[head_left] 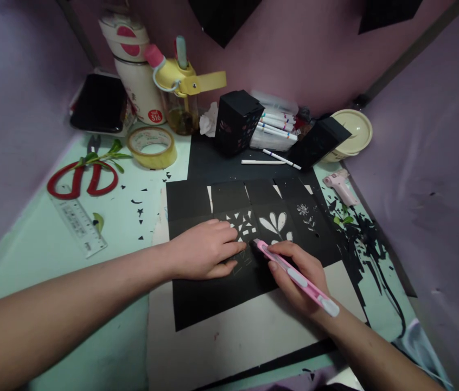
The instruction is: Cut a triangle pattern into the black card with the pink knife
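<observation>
A sheet of black paper (201, 304) lies on a pale board (209, 347), with cut-out triangles, leaf shapes and a flower drawing on it. My left hand (205, 248) rests flat on the paper, fingers stretched toward the triangle cut-outs. In my right hand (300, 274) is a pink utility knife (298, 277), held like a pen. Its tip is at the paper, just right of my left fingertips and beside faint drawn lines. Whether the blade touches the paper I cannot tell.
Red-handled scissors (97, 179), a clear ruler (78, 222) and a tape roll (152, 146) lie left. Behind stand a white bottle (140, 87), a yellow-lidded cup (176, 103), a black paper box (235, 125) and markers (278, 127). A pink glue gun (341, 187) and black scraps (359, 233) lie right.
</observation>
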Motion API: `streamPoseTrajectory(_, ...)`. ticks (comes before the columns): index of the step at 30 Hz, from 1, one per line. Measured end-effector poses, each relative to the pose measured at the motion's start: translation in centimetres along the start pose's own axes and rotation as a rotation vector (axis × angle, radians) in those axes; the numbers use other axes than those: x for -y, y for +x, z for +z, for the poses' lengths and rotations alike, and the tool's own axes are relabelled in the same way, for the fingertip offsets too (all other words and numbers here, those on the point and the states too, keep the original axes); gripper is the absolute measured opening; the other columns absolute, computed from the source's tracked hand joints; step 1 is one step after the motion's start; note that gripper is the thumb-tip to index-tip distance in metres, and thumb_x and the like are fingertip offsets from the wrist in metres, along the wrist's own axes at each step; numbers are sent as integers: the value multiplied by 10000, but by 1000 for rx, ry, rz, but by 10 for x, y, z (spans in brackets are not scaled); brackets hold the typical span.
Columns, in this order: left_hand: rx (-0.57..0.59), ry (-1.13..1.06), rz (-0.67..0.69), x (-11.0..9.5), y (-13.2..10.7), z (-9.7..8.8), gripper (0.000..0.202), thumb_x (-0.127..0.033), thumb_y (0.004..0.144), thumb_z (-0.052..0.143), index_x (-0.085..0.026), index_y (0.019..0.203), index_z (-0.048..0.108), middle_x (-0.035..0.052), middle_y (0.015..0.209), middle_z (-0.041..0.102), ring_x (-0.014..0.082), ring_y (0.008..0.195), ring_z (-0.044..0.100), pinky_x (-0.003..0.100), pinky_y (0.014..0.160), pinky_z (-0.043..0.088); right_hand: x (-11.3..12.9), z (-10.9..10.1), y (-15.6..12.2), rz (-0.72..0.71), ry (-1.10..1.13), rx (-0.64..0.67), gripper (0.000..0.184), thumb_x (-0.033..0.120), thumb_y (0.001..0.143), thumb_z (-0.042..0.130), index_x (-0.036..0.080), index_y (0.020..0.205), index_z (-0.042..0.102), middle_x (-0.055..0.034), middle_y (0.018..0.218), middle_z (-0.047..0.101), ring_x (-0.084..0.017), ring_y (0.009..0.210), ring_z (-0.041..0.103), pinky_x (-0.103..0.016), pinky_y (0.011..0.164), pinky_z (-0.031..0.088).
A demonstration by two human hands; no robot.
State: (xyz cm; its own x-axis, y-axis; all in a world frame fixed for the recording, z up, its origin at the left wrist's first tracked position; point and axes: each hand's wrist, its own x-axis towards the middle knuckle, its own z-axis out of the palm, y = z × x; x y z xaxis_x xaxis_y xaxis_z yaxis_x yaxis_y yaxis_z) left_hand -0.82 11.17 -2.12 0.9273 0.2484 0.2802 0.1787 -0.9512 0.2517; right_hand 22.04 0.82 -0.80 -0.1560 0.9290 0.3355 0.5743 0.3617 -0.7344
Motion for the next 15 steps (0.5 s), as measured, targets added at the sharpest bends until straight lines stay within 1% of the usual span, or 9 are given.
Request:
streamPoseTrajectory(2, -12, 6, 2, 0, 0, 0, 296, -283, 935, 490, -126, 1130, 649, 78, 851, 628, 211, 773, 560, 345, 704, 466, 8, 1, 3, 92, 9, 31, 275, 151, 878, 578, 229, 1136, 632, -53, 935, 709, -173, 759, 676, -286, 679, 541)
streamPoseTrajectory(4, -19, 14, 1, 0, 1, 0, 288, -290, 932, 496, -129, 1116, 650, 79, 854, 627, 210, 764, 556, 345, 689, 461, 14, 5, 7, 171, 43, 8, 288, 168, 880, 581, 236, 1152, 647, -54, 949, 722, -177, 771, 682, -288, 678, 543)
streamPoseTrajectory(6, -22, 21, 0, -1, 1, 1, 276, -291, 929, 496, -136, 1097, 651, 77, 847, 624, 211, 761, 554, 346, 684, 458, 17, 11, 11, 238, 92, -68, 205, 186, 865, 608, 229, 1048, 689, -41, 888, 725, -168, 721, 670, -272, 633, 533)
streamPoseTrajectory(8, -19, 26, -2, -1, 1, 1, 269, -286, 927, 494, -141, 1090, 651, 72, 835, 618, 211, 764, 554, 345, 689, 456, 16, 18, 15, 286, 117, -147, 93, 197, 848, 632, 219, 906, 702, -12, 767, 699, -144, 629, 629, -245, 562, 498)
streamPoseTrajectory(9, -18, 27, -4, -1, 1, 1, 267, -283, 926, 494, -143, 1090, 650, 71, 831, 616, 211, 765, 554, 345, 691, 456, 14, 21, 15, 304, 115, -175, 64, 195, 844, 635, 216, 858, 695, 1, 717, 678, -132, 592, 603, -234, 537, 477)
streamPoseTrajectory(11, -16, 27, -6, -1, 1, 2, 261, -279, 923, 497, -146, 1089, 649, 68, 825, 613, 213, 766, 555, 346, 693, 456, 8, 26, 14, 321, 90, -212, 53, 176, 832, 632, 212, 820, 670, 20, 668, 642, -118, 558, 563, -225, 519, 446)
streamPoseTrajectory(13, -19, 25, -4, -1, 1, 2, 255, -281, 921, 505, -147, 1081, 652, 66, 815, 610, 213, 758, 553, 347, 684, 453, 3, 29, 11, 312, 59, -219, 58, 152, 815, 634, 210, 806, 636, 27, 664, 621, -112, 554, 541, -225, 517, 425)
streamPoseTrajectory(15, -25, 25, -1, -1, 1, 3, 250, -283, 918, 512, -147, 1069, 657, 63, 802, 605, 213, 750, 551, 346, 676, 451, -1, 30, 7, 277, 52, -197, 78, 145, 813, 637, 210, 788, 601, 26, 677, 613, -112, 564, 536, -230, 524, 418)
